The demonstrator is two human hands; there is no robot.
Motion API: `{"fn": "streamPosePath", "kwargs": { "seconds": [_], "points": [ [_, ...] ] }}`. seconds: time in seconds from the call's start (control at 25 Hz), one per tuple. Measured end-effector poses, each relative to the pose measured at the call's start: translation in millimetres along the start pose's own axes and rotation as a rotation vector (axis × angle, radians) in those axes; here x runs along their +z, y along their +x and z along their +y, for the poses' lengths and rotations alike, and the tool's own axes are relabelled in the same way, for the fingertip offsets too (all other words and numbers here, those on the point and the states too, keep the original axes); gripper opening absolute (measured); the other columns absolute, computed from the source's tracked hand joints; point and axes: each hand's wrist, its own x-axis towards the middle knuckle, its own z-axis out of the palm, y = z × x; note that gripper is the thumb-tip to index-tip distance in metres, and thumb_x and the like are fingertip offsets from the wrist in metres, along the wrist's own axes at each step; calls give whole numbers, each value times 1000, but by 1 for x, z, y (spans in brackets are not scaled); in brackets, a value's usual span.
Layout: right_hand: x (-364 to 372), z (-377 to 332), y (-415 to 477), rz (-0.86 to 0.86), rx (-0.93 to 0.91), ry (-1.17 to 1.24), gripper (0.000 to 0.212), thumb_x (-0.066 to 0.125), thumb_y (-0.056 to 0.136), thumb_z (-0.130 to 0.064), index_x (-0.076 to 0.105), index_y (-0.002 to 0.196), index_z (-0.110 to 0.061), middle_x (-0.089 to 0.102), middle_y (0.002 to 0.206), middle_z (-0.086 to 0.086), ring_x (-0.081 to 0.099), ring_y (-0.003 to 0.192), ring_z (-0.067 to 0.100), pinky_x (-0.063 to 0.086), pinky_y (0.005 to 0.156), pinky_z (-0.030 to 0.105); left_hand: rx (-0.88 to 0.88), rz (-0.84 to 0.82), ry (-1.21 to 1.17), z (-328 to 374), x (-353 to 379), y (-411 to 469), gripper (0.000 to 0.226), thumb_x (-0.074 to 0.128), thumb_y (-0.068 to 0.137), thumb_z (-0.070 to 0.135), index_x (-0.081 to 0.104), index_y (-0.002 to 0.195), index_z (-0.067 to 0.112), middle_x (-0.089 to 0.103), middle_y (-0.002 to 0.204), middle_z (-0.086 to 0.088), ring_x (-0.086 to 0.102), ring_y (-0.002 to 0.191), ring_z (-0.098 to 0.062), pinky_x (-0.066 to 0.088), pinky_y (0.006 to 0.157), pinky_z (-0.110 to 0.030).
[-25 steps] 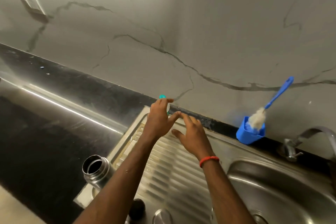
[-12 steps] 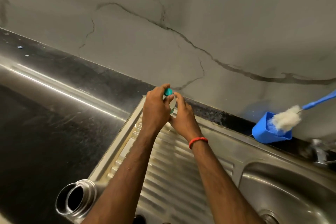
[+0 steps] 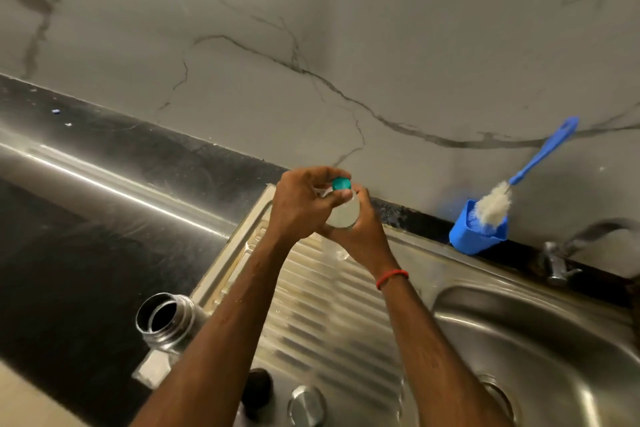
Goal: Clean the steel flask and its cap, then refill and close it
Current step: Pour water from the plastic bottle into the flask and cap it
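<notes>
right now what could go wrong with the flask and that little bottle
The open flask stands at the drainboard edge beside the left forearm; a nudge could tip it. The left hand grips the teal cap while the right hand holds the bottle; it might slip and spill.

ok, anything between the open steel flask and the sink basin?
Yes: both forearms cross above the ribbed drainboard between the open steel flask and the steel sink basin. Left hand and right hand grip a teal-capped clear bottle.
</notes>
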Motion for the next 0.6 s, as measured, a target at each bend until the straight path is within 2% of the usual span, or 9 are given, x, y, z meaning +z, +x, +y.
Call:
{"fn": "streamPosePath", "kwargs": {
  "seconds": [0.12,0.24,0.36,0.44,0.6],
  "points": [
    [-24,-8,-46,27,-13,-14,66,92,67,-28,54,120,-33,67,107,-14,65,96,-1,53,75,12,38,-86,-81,36,5,-33,30,86,79,24,79,106,14,79,100,1,75,89,-10,62,84,-30],
    [-38,-13,-93,98,-9,-31,62,92,66,-30,54,115,-38,68,106,-14,65,97,2,52,80,12,39,-59,-168,60,15,-67,24,88,74,25,78,95,18,76,88,9,73,81,-3,57,73,-16],
    [-42,-17,-128,165,19,-58,63,93,64,-33,50,109,-44,63,102,-23,61,94,-7,44,75,2,-3,2,-179,76,31,-95,21,90,69,34,71,78,26,75,81,6,72,75,-11,59,72,-22],
    [-46,-14,-144,177,34,-70,67,94,61,-39,52,114,-42,65,103,-22,63,97,-3,46,80,8,-23,39,-145,80,41,-111,28,91,68,37,66,72,26,71,74,4,69,69,-14,59,69,-24],
    [-55,-11,-172,172,39,-75,75,94,57,-43,56,121,-33,70,106,-16,66,99,4,56,86,24,-47,97,-150,87,53,-137,33,93,68,35,64,71,19,70,71,4,65,63,-11,56,62,-22]
  ]
}}
